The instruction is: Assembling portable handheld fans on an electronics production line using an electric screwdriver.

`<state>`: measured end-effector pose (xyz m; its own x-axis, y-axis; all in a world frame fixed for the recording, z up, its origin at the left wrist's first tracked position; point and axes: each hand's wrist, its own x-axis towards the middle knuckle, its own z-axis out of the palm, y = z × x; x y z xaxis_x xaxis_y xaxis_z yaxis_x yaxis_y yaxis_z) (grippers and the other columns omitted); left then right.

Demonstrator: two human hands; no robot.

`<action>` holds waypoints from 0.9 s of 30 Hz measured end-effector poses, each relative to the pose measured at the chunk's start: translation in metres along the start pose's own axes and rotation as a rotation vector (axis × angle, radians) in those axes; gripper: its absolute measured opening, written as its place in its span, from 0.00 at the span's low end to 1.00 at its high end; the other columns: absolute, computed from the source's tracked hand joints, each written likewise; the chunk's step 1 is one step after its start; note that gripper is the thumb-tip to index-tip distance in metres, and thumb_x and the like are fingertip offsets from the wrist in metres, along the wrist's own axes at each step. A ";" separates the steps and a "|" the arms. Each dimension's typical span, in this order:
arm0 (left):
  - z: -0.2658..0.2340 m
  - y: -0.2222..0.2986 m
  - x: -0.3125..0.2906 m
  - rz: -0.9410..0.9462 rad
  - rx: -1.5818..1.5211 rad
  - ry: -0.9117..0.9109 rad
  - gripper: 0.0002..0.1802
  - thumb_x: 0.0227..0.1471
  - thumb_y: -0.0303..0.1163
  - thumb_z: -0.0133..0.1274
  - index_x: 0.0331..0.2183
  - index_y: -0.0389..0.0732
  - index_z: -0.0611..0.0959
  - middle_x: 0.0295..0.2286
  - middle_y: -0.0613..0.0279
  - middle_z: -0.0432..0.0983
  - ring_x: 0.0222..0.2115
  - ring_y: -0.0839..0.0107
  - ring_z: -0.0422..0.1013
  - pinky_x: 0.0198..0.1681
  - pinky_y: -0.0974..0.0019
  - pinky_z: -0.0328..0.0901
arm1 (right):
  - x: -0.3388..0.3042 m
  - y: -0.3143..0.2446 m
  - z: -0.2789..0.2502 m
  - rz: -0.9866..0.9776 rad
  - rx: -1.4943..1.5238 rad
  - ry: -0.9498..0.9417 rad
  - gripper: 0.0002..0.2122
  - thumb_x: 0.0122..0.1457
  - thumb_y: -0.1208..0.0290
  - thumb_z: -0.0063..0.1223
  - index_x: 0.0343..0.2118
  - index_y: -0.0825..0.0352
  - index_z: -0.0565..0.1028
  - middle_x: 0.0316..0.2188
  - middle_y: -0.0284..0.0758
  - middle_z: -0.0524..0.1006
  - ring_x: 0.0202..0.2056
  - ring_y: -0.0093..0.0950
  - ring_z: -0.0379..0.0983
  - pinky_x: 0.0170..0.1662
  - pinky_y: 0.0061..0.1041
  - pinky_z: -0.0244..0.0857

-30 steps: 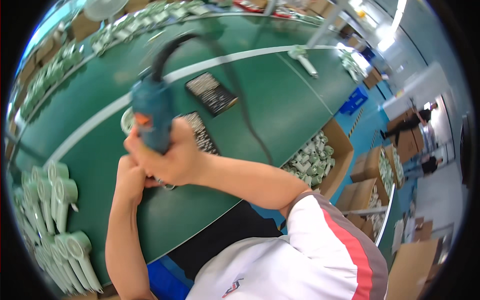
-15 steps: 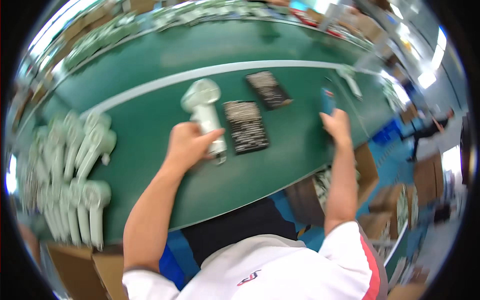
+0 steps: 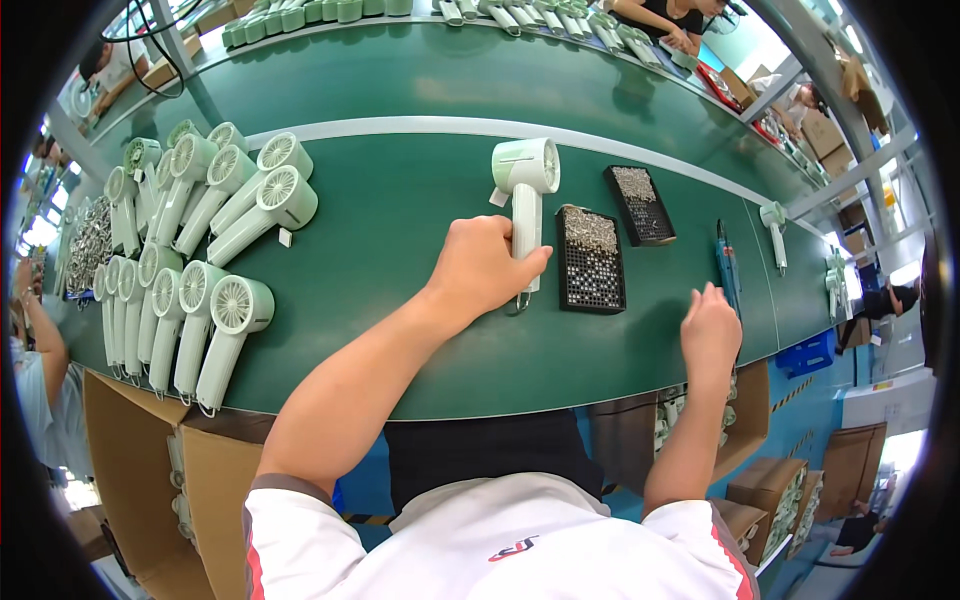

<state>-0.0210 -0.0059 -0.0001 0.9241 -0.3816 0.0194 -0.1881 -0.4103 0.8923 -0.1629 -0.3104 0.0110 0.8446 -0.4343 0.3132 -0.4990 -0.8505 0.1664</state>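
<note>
Around the middle of the table [image 3: 440, 385], the left hand [image 3: 482, 268] has thumb and fingers wrapped around the handle of a pale green fan [image 3: 527, 195], its round head toward the far edge, just left of two black trays [image 3: 594, 305] of small metal pieces. Near the right part of the front edge, the right hand [image 3: 712, 328] is loosely half-curled with nothing visibly gripped, beside a blue screwdriver [image 3: 727, 265], though whether they touch I can't quite tell. Toward the left edge, more fans [image 3: 243, 305] lie in rows.
</note>
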 end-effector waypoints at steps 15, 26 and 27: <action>-0.004 0.040 -0.020 0.175 0.116 0.251 0.22 0.46 0.42 0.68 0.21 0.30 0.83 0.13 0.56 0.76 0.14 0.71 0.73 0.21 0.65 0.66 | -0.047 -0.179 -0.046 -0.446 0.767 0.278 0.25 0.46 0.68 0.70 0.44 0.79 0.75 0.31 0.43 0.76 0.34 0.42 0.72 0.41 0.40 0.68; -0.046 0.038 -0.027 0.185 0.689 0.187 0.18 0.48 0.38 0.63 0.20 0.31 0.83 0.16 0.45 0.77 0.21 0.50 0.78 0.28 0.54 0.74 | -0.052 -0.119 -0.019 -0.575 0.566 0.204 0.14 0.52 0.81 0.60 0.43 0.68 0.83 0.35 0.35 0.76 0.41 0.36 0.71 0.43 0.32 0.71; -0.044 0.036 -0.031 0.202 0.792 0.169 0.15 0.48 0.36 0.62 0.21 0.32 0.83 0.17 0.47 0.78 0.20 0.51 0.78 0.27 0.55 0.74 | -0.048 -0.116 -0.016 -0.591 0.575 0.210 0.14 0.51 0.81 0.59 0.43 0.68 0.83 0.35 0.36 0.76 0.41 0.36 0.71 0.43 0.32 0.71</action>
<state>-0.0419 0.0278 0.0514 0.8731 -0.4069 0.2686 -0.4755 -0.8324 0.2845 -0.1489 -0.1857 -0.0084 0.8535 0.1442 0.5008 0.2369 -0.9633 -0.1264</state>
